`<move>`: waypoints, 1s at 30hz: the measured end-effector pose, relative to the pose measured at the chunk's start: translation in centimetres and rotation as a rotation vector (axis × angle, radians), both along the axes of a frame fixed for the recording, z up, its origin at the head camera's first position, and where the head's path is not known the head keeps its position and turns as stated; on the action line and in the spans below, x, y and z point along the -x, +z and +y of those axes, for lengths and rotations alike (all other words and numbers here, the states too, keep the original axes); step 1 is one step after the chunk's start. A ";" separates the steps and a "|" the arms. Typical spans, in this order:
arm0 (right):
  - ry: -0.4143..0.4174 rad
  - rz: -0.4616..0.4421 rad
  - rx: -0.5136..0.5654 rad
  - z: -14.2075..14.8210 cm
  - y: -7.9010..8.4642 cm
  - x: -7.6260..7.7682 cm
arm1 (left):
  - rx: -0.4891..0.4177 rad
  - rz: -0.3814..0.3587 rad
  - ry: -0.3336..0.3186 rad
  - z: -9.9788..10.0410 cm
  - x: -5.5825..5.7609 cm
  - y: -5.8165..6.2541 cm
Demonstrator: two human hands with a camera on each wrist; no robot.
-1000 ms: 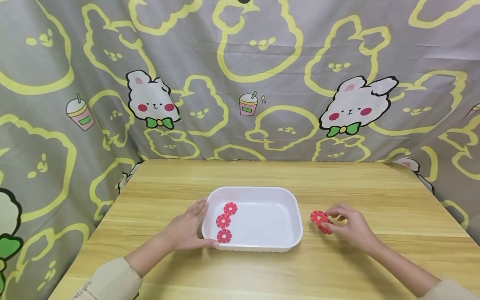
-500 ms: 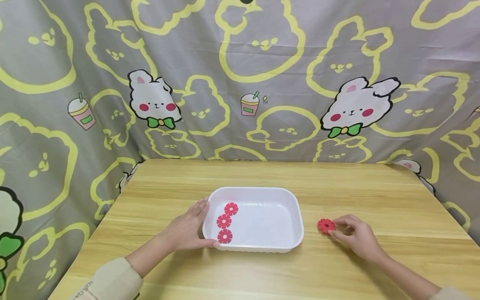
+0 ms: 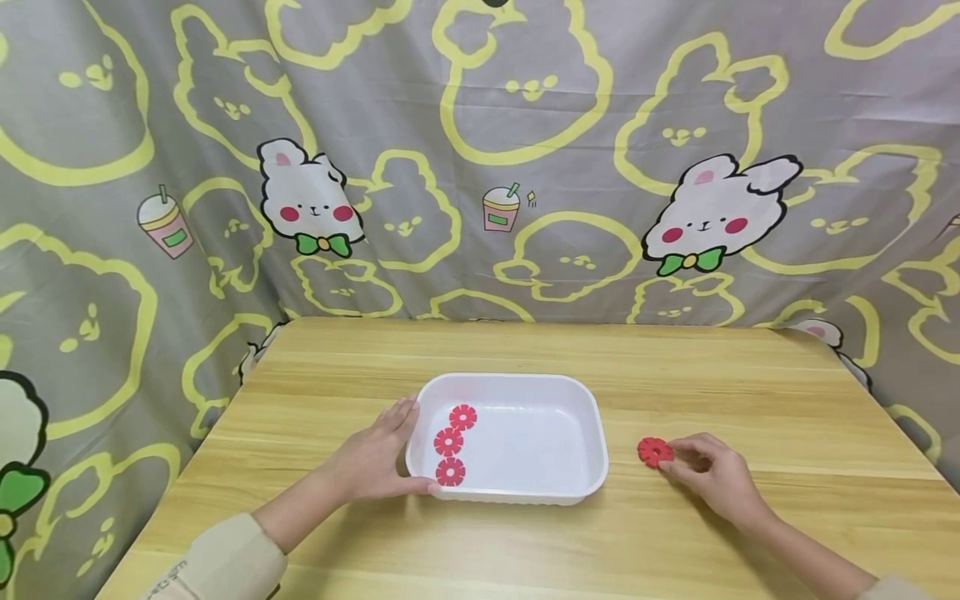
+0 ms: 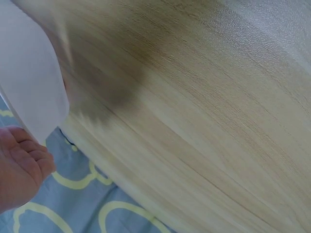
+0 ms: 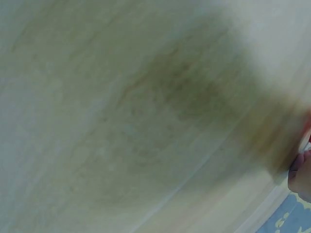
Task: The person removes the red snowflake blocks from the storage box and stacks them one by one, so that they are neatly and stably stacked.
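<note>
A white plastic tray (image 3: 540,493) stands in the middle of the wooden table. Inside, along its left end, lie three red notched discs, flower-shaped with a centre hole: a back one (image 3: 462,417), a middle one (image 3: 448,442) and a front one (image 3: 450,472). My left hand (image 3: 372,460) rests against the tray's left front corner, fingers along the left wall, thumb at the front rim. To the right of the tray, my right hand (image 3: 712,473) pinches a red notched disc (image 3: 654,452) between thumb and fingers; whether another lies beneath it, I cannot tell.
The wooden table (image 3: 525,550) reaches back to a grey curtain (image 3: 465,108) printed with yellow outlines and rabbits. In the left wrist view, the tray's white wall (image 4: 29,68) appears beside the hand. The right wrist view is mostly blurred table top.
Two overlapping red discs at the right hand have come together, so one outline shows. That hand has shifted slightly right and toward me. The left hand stays on the tray.
</note>
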State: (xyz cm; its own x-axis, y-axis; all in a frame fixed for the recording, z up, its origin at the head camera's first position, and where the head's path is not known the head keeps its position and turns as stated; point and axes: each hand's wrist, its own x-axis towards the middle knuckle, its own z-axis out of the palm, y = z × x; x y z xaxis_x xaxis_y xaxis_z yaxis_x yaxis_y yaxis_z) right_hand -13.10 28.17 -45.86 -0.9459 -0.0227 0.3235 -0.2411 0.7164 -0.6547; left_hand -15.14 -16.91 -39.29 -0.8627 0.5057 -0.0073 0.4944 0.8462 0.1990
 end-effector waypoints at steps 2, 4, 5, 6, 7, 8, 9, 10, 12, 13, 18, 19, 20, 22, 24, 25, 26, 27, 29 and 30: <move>-0.004 -0.002 -0.007 0.0 0.0 0.0 | 0.001 -0.001 0.002 0.0 0.0 0.0; -0.009 -0.001 -0.016 0.0 0.0 0.0 | -0.001 -0.003 0.004 0.0 0.0 0.1; -0.010 -0.001 -0.019 -0.1 0.0 0.0 | -0.002 -0.006 0.005 0.0 0.0 0.1; -0.011 -0.001 -0.024 -0.1 0.0 0.0 | -0.002 -0.006 0.005 0.0 0.0 0.1; -0.013 -0.001 -0.027 -0.1 -0.1 0.0 | -0.003 -0.009 0.006 0.0 0.0 0.1; -0.013 -0.002 -0.029 -0.1 -0.1 0.0 | -0.004 -0.011 0.007 0.0 0.0 0.1; -0.015 -0.002 -0.031 -0.1 -0.1 0.0 | -0.004 -0.013 0.008 0.1 0.0 0.1; -0.016 -0.003 -0.031 -0.1 -0.1 0.0 | -0.004 -0.016 0.009 0.1 0.0 0.1; -0.017 -0.001 -0.032 -0.1 -0.1 0.0 | -0.003 -0.015 0.008 0.1 -0.1 0.1; -0.017 0.000 -0.033 -0.1 -0.2 0.0 | -0.003 -0.013 0.008 0.1 -0.1 0.1; -0.012 0.012 -0.031 -0.2 -0.2 0.0 | -0.003 0.004 0.002 0.0 -0.1 0.0; -0.010 0.013 -0.029 -0.2 -0.2 0.0 | -0.003 0.005 0.003 0.0 -0.1 0.0; -0.008 0.013 -0.027 -0.2 -0.2 0.0 | -0.003 0.005 0.002 0.0 -0.1 0.0; -0.004 0.014 -0.026 -0.1 -0.2 0.0 | -0.003 0.004 0.000 0.0 -0.1 0.0; 0.001 0.010 -0.022 -0.1 -0.1 0.0 | -0.003 0.004 -0.002 -0.1 -0.1 0.0; 0.003 0.009 -0.021 -0.1 0.0 0.0 | -0.003 0.003 -0.003 -0.1 -0.1 0.0; 0.006 0.010 -0.021 0.0 0.1 0.0 | -0.004 0.003 -0.003 -0.1 -0.1 0.0; 0.010 0.018 -0.022 0.0 0.2 0.0 | -0.006 0.003 -0.004 -0.1 -0.1 0.0; 0.014 0.045 -0.021 0.0 0.6 0.2 | -0.008 0.001 -0.003 -0.1 -0.1 0.0; 0.015 0.065 -0.023 0.0 0.9 0.3 | -0.009 -0.001 -0.001 -0.1 -0.1 0.0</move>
